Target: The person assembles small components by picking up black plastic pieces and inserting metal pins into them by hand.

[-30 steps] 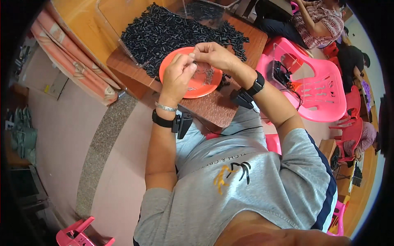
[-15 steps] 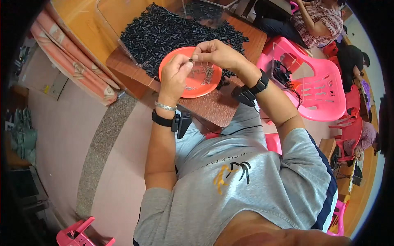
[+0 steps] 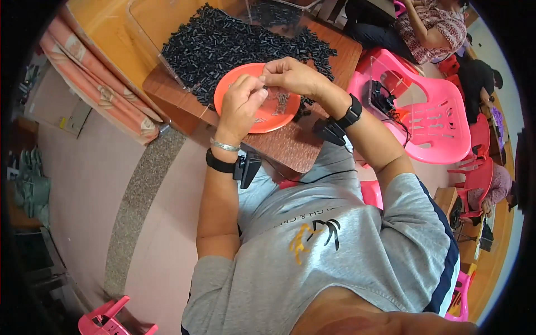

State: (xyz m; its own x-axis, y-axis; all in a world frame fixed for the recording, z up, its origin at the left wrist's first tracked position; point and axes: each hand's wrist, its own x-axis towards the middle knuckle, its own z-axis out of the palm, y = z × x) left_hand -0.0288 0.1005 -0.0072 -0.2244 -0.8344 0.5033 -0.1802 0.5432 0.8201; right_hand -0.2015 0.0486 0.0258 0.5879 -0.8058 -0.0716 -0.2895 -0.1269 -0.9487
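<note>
Over an orange-red plate (image 3: 228, 84), my left hand (image 3: 239, 109) and my right hand (image 3: 295, 77) meet at the fingertips. Both are closed in a pinch. Whatever sits between the fingers is too small and too covered to make out. Loose small metal-coloured pieces (image 3: 281, 104) lie on the plate, to the right of my left hand. Just beyond the plate spreads a big heap of short black pieces (image 3: 223, 42), on a brown wood-grain table (image 3: 296, 142).
Clear plastic panels (image 3: 167, 70) stand around the heap's left and far sides. To the right is a pink plastic chair (image 3: 441, 120) with a clear box and black cables (image 3: 382, 100). An orange curtain (image 3: 100, 84) hangs left. Other people (image 3: 435, 30) sit at the right.
The fingertips have shifted slightly and my left fingers have curled more. A small dark piece that showed between the fingertips is now mostly hidden.
</note>
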